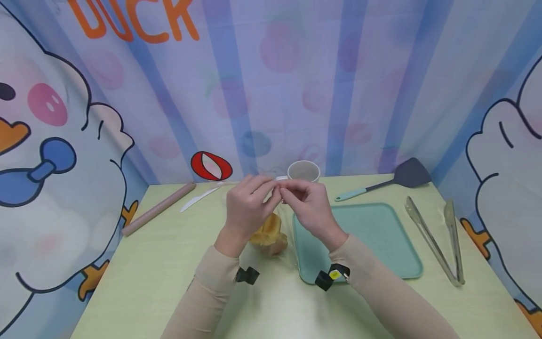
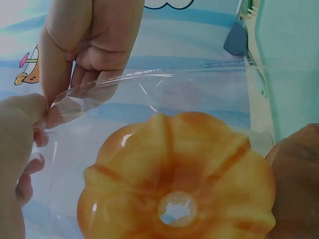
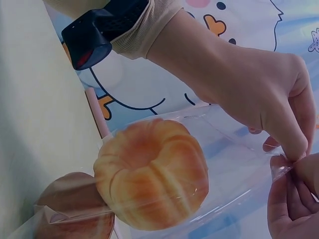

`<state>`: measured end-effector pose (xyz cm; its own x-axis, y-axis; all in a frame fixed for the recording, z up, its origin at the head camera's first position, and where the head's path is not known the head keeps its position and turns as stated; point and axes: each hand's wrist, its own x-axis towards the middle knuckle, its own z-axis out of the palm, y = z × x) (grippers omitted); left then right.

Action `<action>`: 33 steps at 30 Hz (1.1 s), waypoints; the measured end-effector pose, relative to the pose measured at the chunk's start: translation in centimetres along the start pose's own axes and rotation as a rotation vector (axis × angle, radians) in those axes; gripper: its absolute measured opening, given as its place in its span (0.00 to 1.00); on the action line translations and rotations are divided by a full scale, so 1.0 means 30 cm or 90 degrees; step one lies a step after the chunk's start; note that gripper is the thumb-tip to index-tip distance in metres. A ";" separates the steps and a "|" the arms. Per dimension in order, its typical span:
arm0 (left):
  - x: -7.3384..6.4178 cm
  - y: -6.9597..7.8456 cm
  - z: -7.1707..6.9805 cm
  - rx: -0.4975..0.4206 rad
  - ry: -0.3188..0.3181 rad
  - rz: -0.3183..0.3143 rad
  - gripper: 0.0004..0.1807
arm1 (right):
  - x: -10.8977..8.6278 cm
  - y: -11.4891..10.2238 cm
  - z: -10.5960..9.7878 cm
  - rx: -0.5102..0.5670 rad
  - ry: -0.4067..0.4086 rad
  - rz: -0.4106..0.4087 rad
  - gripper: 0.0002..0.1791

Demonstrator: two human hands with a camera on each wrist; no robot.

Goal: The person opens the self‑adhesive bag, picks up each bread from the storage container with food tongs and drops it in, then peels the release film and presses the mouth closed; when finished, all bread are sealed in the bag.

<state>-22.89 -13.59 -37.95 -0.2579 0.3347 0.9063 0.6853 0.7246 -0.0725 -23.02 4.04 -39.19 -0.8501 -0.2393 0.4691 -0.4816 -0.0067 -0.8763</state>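
Both hands meet at the upper edge of a clear plastic bag (image 3: pixel 229 164). With fingertips and thumb, my left hand (image 1: pixel 250 207) pinches that edge, and my right hand (image 1: pixel 311 207) pinches it right beside. Inside the bag, below the fingers, hangs a golden ring-shaped bread (image 2: pixel 174 159) with a fluted surface and a hole through its middle. A brown bun (image 3: pixel 77 209) shows under the ring bread, with film across it. In the head view the hands partly cover the ring bread, and the bag is hardly visible.
Right of the bag lies a mint tray (image 1: pixel 372 235), with metal tongs (image 1: pixel 436 245) beyond it. Behind are a white mug (image 1: pixel 303 171) and a spatula (image 1: pixel 410 174). A rolling pin (image 1: pixel 158 209) and a white plastic knife (image 1: pixel 196 200) lie at left, near the printed curtain.
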 end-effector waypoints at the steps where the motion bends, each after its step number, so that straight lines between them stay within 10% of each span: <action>1: 0.001 0.000 0.002 0.006 0.002 0.000 0.05 | 0.001 0.001 0.001 0.001 -0.003 0.000 0.10; 21: -0.009 0.008 0.027 0.045 0.023 -0.042 0.04 | 0.009 0.001 0.017 -0.033 -0.009 -0.017 0.09; 33: -0.018 0.016 0.039 -0.046 0.037 -0.122 0.01 | 0.008 0.013 0.013 0.056 -0.032 0.055 0.12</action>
<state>-23.23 -12.70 -38.96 -0.3504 0.1584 0.9231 0.6755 0.7255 0.1319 -23.31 3.61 -39.45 -0.8747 -0.2912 0.3873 -0.3847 -0.0686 -0.9205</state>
